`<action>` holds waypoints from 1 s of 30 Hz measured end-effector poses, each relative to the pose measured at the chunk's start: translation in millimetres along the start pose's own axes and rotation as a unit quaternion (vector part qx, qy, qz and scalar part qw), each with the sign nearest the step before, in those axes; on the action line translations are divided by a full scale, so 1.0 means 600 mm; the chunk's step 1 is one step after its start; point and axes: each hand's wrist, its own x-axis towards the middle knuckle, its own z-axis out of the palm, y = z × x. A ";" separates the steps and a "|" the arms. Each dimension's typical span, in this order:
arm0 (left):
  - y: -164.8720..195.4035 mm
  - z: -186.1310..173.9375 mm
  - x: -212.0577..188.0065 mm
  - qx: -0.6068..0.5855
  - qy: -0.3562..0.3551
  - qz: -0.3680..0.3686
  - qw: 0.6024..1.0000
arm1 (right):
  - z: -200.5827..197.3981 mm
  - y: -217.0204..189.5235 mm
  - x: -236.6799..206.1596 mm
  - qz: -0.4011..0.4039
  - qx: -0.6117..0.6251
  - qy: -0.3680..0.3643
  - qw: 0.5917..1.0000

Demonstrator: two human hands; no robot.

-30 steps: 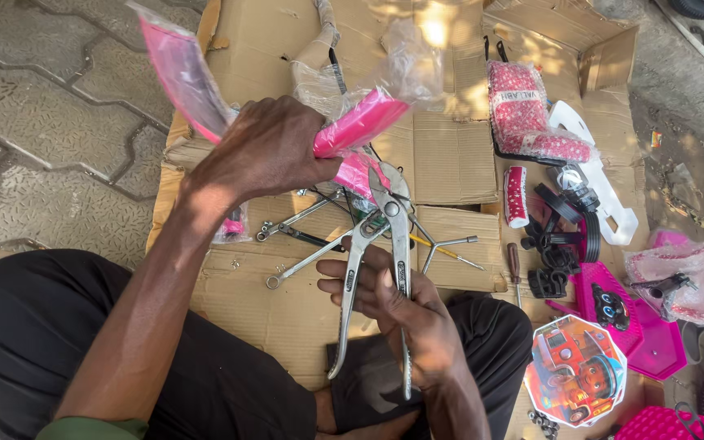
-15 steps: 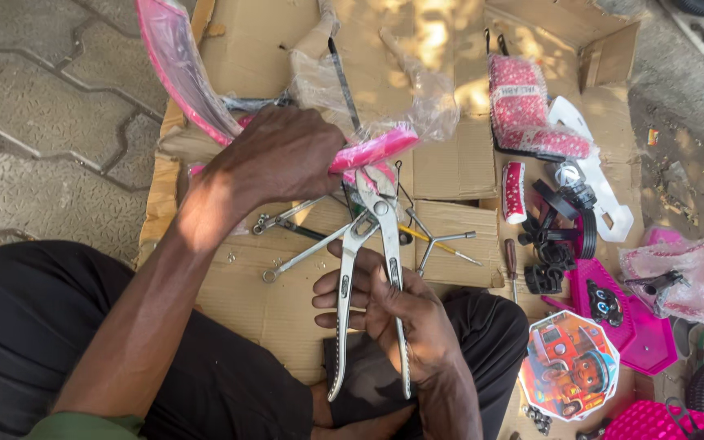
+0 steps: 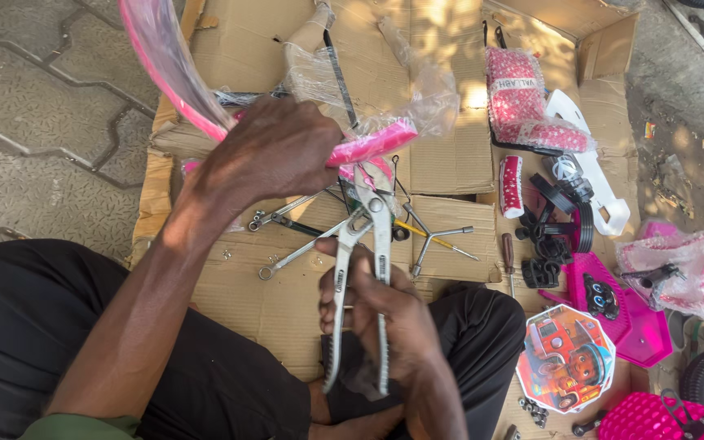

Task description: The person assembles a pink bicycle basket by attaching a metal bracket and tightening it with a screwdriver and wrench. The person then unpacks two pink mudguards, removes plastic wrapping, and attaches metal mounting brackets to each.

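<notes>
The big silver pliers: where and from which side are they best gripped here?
By the two long handles, from below. The pliers stand nearly upright, jaws up at the pink part, handles toward the person. The right hand grips there; the left hand holds the pink part.

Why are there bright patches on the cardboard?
In the head view, patchy sunlight falls on the cardboard, leaving pale spots among soft shadows; the clear plastic wrap shines; the left hand and pliers look sharp.

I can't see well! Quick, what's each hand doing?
Left hand: closed on curved pink plastic part.
Right hand: closed on silver metal pliers.
</notes>
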 end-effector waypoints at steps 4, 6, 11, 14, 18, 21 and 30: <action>-0.001 0.006 0.006 0.017 -0.024 -0.043 0.999 | 0.024 0.033 0.024 -0.020 0.011 0.037 0.999; 0.000 0.013 0.007 0.016 -0.019 -0.046 0.999 | 0.032 0.052 0.036 -0.033 0.025 0.047 0.998; 0.014 0.035 0.013 -0.008 0.035 -0.037 0.999 | 0.051 0.089 0.074 -0.048 0.041 0.086 0.994; 0.022 0.039 0.015 0.028 0.075 -0.006 0.997 | 0.063 0.106 0.082 -0.099 0.080 0.087 0.988; 0.008 0.021 -0.003 -0.021 0.082 0.002 0.996 | 0.054 0.093 0.075 -0.114 0.009 0.045 0.992; -0.002 0.004 -0.001 -0.005 0.086 -0.014 0.996 | 0.040 0.061 0.063 -0.111 -0.017 0.008 0.994; 0.009 -0.012 -0.006 -0.045 0.089 -0.032 0.994 | 0.030 0.019 0.031 -0.054 -0.016 -0.004 0.998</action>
